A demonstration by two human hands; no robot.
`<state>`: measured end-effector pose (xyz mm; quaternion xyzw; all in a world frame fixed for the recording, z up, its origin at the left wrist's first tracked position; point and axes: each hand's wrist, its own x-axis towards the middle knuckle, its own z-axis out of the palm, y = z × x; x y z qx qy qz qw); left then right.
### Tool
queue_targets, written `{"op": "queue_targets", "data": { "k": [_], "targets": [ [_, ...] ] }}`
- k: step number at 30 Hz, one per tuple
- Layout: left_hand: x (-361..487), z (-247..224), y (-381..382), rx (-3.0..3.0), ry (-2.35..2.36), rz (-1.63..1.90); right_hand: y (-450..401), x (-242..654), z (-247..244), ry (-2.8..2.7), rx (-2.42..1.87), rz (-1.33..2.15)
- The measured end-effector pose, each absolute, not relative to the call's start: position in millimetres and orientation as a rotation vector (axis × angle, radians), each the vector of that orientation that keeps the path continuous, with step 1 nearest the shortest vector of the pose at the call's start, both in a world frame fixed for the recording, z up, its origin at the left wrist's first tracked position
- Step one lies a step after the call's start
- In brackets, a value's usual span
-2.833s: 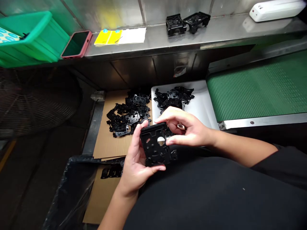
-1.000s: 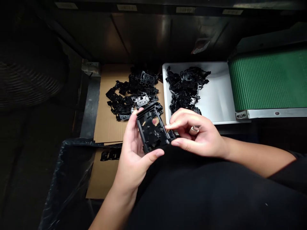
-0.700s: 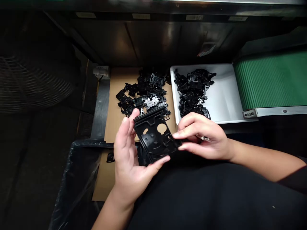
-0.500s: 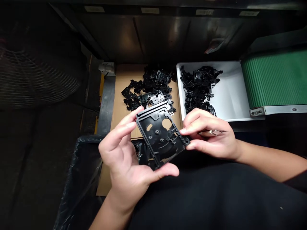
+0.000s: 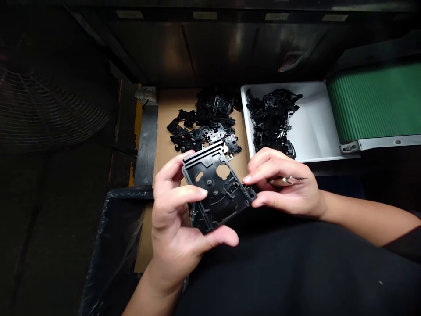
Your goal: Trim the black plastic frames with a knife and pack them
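Observation:
A black moulded plastic frame [image 5: 215,186], flat and tilted, with a round hole, a small slot and raised ribs, is held up in front of me. My left hand [image 5: 179,215] grips its left side, thumb along the lower edge and a finger across the face. At its right corner, my right hand [image 5: 283,182] pinches the edge between thumb and forefinger. A slim, pointed metal tool [image 5: 288,180] is tucked in the curled fingers of that hand; its exact kind is unclear.
Behind the hands, a pile of black plastic parts [image 5: 210,118] lies on cardboard [image 5: 166,109]. A white tray [image 5: 312,131] holds more black parts [image 5: 271,118]. A green ribbed belt [image 5: 378,103] is at right, a fan grille [image 5: 49,114] at left. A black-bag-lined bin [image 5: 112,228] stands lower left.
The frame and both hands have shifted slightly left. My left fingers have closed in, one now resting across the frame's face. My right hand keeps its pinch at the corner.

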<state>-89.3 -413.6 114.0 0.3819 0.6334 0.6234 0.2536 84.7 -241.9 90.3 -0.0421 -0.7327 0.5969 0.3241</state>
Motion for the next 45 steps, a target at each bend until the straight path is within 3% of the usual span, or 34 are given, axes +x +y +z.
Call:
{"op": "queue_targets", "data": {
  "k": [14,27,37,45],
  "targets": [
    [-64.8,119.5,-416.6,0.929,1.717,1.675,-241.1,96.3,91.4,-1.898,-0.166,1.487],
    [-52.1,115.3,-410.8,0.775,1.788,1.621,-239.1,110.5,82.3,-1.830,-0.195,1.678],
    [-39.7,106.8,-396.8,0.295,1.279,1.519,-241.2,105.2,86.6,-1.701,-0.392,1.931],
    [-41.3,103.3,-391.2,0.245,1.234,1.521,-238.7,102.0,83.8,-1.613,-0.440,1.999]
  ]
}}
